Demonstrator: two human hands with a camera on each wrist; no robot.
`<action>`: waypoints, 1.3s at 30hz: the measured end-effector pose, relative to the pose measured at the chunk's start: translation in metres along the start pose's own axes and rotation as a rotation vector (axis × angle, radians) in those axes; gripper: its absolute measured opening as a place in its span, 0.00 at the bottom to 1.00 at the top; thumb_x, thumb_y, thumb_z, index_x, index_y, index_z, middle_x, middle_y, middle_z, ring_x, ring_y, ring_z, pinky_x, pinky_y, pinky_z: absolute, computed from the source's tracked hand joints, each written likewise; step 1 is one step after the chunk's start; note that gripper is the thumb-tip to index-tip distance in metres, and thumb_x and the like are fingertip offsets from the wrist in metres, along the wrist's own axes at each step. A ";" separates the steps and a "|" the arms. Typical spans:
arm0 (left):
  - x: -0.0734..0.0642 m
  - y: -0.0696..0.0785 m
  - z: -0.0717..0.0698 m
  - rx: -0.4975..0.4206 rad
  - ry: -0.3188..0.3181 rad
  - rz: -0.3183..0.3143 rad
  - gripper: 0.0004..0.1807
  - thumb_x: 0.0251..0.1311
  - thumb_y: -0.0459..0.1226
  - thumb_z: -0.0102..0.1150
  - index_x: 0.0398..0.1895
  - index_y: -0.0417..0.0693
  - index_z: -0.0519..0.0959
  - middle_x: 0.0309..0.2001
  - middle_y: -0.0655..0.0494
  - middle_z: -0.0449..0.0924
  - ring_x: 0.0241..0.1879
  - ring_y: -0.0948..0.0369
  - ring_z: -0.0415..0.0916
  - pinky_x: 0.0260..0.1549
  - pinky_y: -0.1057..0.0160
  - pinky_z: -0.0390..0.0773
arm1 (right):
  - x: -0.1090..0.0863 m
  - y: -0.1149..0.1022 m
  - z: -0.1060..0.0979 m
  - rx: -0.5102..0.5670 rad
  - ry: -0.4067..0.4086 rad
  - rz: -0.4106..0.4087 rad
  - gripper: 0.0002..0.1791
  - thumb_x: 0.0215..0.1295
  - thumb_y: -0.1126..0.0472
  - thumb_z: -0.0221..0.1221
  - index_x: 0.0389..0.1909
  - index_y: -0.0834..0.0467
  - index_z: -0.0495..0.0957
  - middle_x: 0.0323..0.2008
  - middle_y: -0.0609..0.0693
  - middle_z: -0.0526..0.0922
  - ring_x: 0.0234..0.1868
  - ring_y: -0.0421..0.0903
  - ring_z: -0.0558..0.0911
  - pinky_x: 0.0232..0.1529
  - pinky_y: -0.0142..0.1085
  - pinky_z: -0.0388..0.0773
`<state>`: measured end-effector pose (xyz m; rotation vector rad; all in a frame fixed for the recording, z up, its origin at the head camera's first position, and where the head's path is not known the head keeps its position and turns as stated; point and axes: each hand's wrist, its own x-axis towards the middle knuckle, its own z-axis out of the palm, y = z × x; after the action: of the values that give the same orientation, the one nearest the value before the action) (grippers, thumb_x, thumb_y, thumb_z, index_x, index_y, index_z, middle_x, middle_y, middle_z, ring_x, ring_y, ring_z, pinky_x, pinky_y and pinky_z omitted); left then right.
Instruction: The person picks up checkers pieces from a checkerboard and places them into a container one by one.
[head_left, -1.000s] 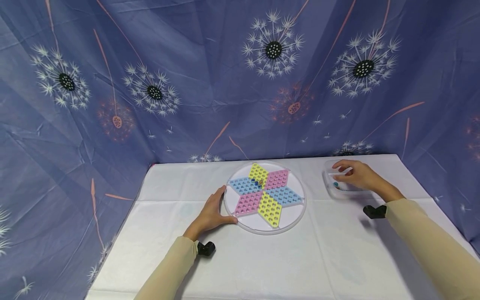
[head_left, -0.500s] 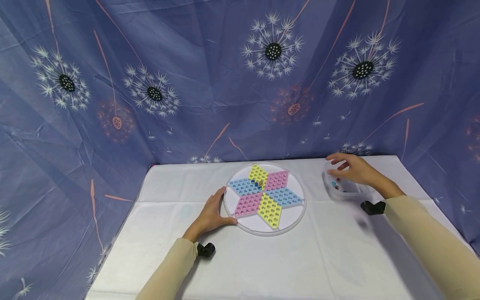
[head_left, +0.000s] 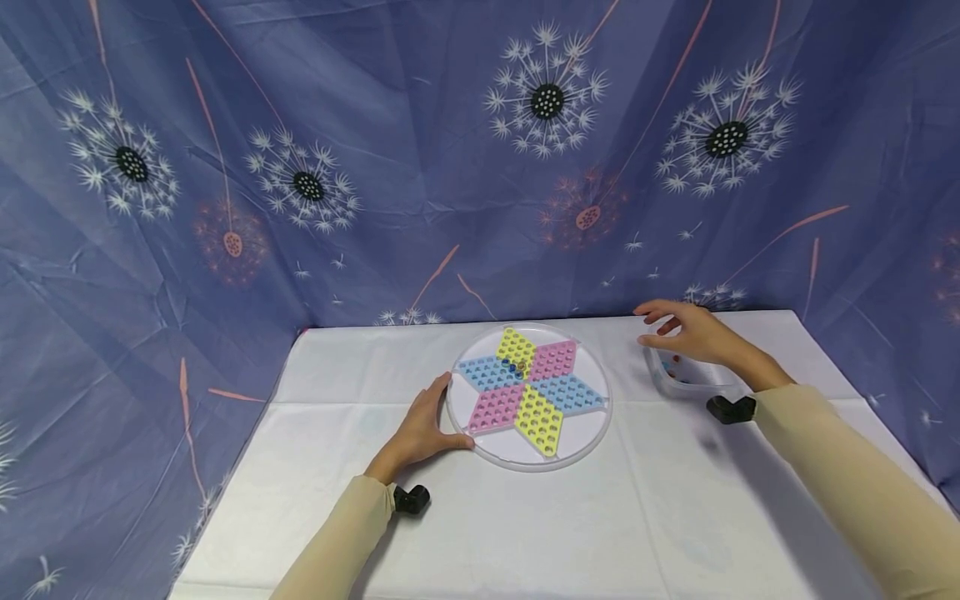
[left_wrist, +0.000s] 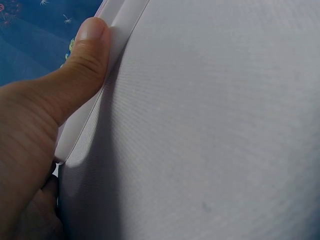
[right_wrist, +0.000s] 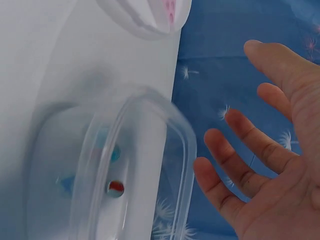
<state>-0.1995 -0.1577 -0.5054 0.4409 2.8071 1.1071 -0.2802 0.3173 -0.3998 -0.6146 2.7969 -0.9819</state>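
Note:
A round Chinese checkers board (head_left: 480,450) with a pink, yellow and blue star lies on the table. Several marbles (head_left: 512,367) sit near the star's centre, between its yellow and blue points. My left hand (head_left: 420,429) rests against the board's left rim, thumb and fingers spread; in the left wrist view the thumb (left_wrist: 92,55) presses the rim's side. Over the far left edge of a clear plastic box (head_left: 660,385) hovers my right hand (head_left: 701,335). Its fingers are apart and loosely bent, with nothing seen between them. A red-and-clear marble (right_wrist: 115,188) lies in the box among others.
A white cloth covers the table (head_left: 570,533), and a blue dandelion-print curtain (head_left: 420,150) hangs behind and beside it. Bare white cloth separates the board from the box. A black wrist camera (head_left: 411,499) sits at each cuff.
My right hand has risen out of the box and shifted left towards the board, uncovering marbles inside. The left hand and the board stay put.

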 end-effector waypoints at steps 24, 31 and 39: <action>-0.001 0.001 -0.001 -0.006 -0.004 -0.009 0.70 0.33 0.58 0.80 0.79 0.51 0.47 0.77 0.54 0.50 0.73 0.50 0.49 0.69 0.51 0.54 | 0.052 -0.059 0.035 0.000 -0.051 -0.113 0.33 0.60 0.45 0.67 0.64 0.50 0.72 0.56 0.60 0.78 0.49 0.55 0.82 0.45 0.49 0.80; -0.003 0.002 -0.001 -0.001 -0.001 0.006 0.70 0.34 0.58 0.79 0.78 0.48 0.47 0.77 0.50 0.49 0.74 0.46 0.45 0.71 0.48 0.50 | 0.067 -0.074 0.051 0.037 -0.089 -0.145 0.33 0.59 0.48 0.68 0.64 0.53 0.72 0.56 0.59 0.78 0.50 0.57 0.81 0.47 0.48 0.80; -0.001 0.002 -0.001 0.003 0.003 0.009 0.70 0.33 0.58 0.80 0.78 0.48 0.47 0.76 0.50 0.50 0.73 0.47 0.48 0.70 0.49 0.53 | 0.079 -0.091 0.065 0.053 -0.121 -0.153 0.31 0.60 0.53 0.68 0.64 0.53 0.73 0.55 0.56 0.79 0.50 0.55 0.81 0.45 0.47 0.81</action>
<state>-0.1981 -0.1578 -0.5031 0.4532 2.8123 1.1066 -0.3060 0.1834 -0.3927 -0.8616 2.6423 -1.0051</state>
